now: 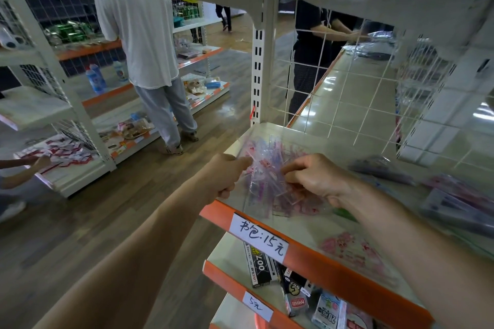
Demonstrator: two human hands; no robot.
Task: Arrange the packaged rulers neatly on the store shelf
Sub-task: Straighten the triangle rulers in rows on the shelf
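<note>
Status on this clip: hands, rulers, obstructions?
Left hand and right hand both pinching packaged rulers. Rulers in loose heap at shelf left front corner, not yet neat. Other packets to the right, clear of hands.

I see packaged rulers [270,181] in clear wrap showing pink and purple, on a cream shelf [307,139] with an orange front strip [334,272]. Its white label [260,238] carries black handwriting, and a packet [350,250] nearer me has pink flowers.

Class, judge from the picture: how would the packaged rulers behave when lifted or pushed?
The packaged rulers look thin and flat, so probably light and fairly stiff. Their glossy clear wrappers likely slide over each other; the crisscrossed pile may fan out.
</note>
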